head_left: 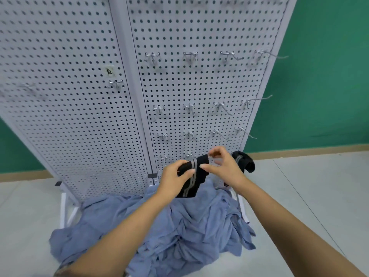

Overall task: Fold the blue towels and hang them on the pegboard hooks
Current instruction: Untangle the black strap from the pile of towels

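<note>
While in two hands [173, 177] [225, 166], black striped fabric [202, 162].

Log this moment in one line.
left hand: grips black striped cloth | right hand: pinches same cloth | blue towels: heaped on floor

Item: one small pale sticker [109, 71], on the left pegboard panel [60, 108], just above a wire hook [116, 84]. Marking: dark handwritten scribble, too blurred to read. Nothing else legible.
</note>
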Demonstrator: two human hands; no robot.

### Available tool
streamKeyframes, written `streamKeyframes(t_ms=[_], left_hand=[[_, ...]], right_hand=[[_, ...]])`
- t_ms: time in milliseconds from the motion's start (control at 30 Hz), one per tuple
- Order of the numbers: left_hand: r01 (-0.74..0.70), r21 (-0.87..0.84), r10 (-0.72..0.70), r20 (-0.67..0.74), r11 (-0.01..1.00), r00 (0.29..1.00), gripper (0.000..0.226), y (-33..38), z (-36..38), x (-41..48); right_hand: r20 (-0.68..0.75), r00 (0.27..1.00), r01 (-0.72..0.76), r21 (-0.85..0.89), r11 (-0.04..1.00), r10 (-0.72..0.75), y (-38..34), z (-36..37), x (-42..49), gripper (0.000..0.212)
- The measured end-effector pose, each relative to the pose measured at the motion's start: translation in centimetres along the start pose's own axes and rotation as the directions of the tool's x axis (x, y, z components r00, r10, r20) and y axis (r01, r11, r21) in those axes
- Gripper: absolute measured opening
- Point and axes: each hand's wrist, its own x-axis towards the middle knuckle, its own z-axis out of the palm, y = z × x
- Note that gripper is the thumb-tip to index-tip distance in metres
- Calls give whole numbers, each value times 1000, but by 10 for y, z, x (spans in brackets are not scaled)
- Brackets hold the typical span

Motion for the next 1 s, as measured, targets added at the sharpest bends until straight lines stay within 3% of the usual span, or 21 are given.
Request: streamKeyframes(t_ms=[100, 200, 367, 467, 567, 667, 767, 833, 900, 933, 1000], left_hand=[[20, -113, -15, 42, 993, 999, 4, 25, -3, 4], [80, -290, -90, -21, 954, 996, 9, 43, 3, 6], [163, -429, -239, -129, 888, 963, 19, 60, 18, 8], [220, -470, -255, -11, 855, 967, 29, 54, 20, 7], [308, -396, -276, 136, 865, 951, 18, 46, 25, -1], [357, -409, -330, 138, 840, 934, 11, 35, 34, -4], [434, -431, -424, 125, 791, 897, 19, 24, 42, 1], [471, -320, -463, 105, 822, 880, 33, 16, 49, 2], [415, -110, -410, 69, 903, 910, 44, 10, 57, -2], [363, -36, -359, 81, 931, 930, 48, 7, 62, -4], [268, 59, -275, 192, 961, 942, 58, 4, 72, -9]], right_hand=[[135, 990, -24, -50, 998, 30, -6, -12, -6, 54], [178, 984, -25, 47, 999, 16, -9, -8, -15, 50], [127, 992, -14, 97, 995, 2, -8, 3, -25, 37], [14, 1000, -20, 141, 990, 18, -6, -5, -28, 29], [-63, 997, -32, 194, 980, 45, 0, -15, -29, 29], [-30, 995, -90, 199, 976, 98, 9, -21, -32, 31], [19, 971, -236, 244, 941, 238, 24, -21, -39, 26], [-35, 944, -303, 308, 902, 329, 33, -18, -43, 18], [-117, 894, -364, 372, 854, 432, 39, -17, -44, 10], [-149, 866, -381, 419, 824, 477, 42, -17, -43, 17], [-163, 833, -389, 506, 770, 528, 45, -17, -42, 21]])
